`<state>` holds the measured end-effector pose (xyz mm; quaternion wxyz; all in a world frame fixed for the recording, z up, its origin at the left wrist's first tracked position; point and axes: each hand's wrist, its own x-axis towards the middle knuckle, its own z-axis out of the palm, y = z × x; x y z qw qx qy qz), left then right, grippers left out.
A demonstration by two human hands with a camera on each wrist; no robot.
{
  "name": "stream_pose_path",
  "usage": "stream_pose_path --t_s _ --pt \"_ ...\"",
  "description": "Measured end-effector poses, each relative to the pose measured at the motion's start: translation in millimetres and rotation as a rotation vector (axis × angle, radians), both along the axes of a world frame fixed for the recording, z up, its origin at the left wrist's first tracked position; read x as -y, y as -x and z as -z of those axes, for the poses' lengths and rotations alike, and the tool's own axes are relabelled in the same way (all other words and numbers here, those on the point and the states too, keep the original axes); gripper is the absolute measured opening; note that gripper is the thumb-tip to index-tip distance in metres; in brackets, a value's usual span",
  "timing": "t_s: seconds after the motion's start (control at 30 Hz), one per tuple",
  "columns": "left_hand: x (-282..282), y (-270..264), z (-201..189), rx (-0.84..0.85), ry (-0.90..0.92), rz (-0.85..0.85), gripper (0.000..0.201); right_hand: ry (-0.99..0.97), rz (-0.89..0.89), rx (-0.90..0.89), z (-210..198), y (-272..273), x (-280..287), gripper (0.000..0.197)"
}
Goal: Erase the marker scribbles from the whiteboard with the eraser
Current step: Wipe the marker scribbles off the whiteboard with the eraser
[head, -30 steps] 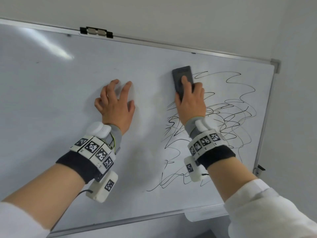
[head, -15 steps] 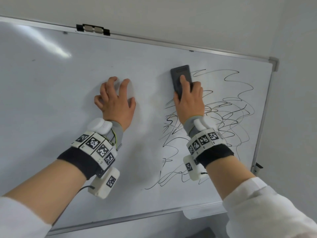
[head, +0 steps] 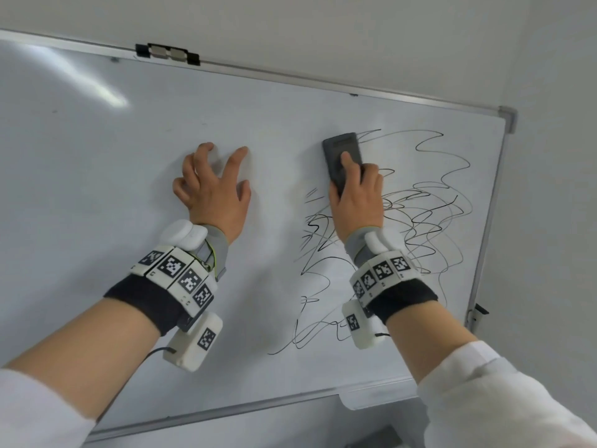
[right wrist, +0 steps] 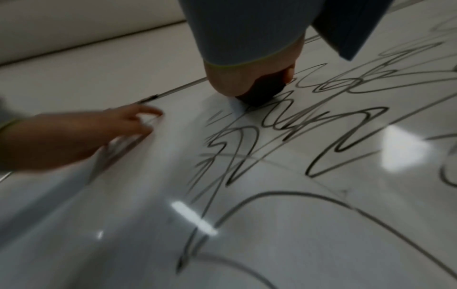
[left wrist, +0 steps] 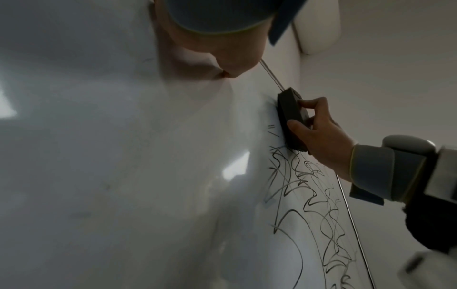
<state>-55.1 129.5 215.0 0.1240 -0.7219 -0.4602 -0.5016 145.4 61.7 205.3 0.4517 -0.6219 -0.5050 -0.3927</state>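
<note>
Dark eraser (head: 342, 160) lies flat against the whiteboard (head: 97, 189), long axis roughly vertical, at the upper left of the black scribbles (head: 420, 221), toward the board's top right corner. Right hand (head: 357, 202) grips its lower end, forefinger extended along its back. Left hand (head: 214, 192) holds nothing, fingers spread, tips braced on bare board left of the eraser.

- I can read no words, brands or numbers anywhere.
- The wristbands (head: 181, 273) on both my wrists carry black-and-white square code tags, not letters.
- The scribbles (head: 403, 221) on the whiteboard (head: 97, 156) spell nothing.
</note>
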Motion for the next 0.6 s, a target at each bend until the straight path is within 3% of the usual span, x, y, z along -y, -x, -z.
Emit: stream_pose_path --t_s 0.13,0.3,0.37,0.6 --pt "0.3 -2.9 0.9 -0.004 0.001 0.008 0.048 -0.034 0.019 -0.106 -4.9 -1.1 -4.6 0.047" --pt "3.5 -12.7 1.3 -0.006 -0.019 0.057 0.056 0.024 -0.079 0.132 20.2 35.3 -9.3 0.043" --pt "11.4 -23.8 -1.2 -0.007 -0.032 0.064 0.056 0.032 -0.084 0.174 17.2 22.5 0.5 0.042" --pt "12.4 -28.0 -2.6 -0.054 -0.023 0.042 0.045 -0.052 -0.039 0.031 8.4 -2.5 -0.9 0.045"
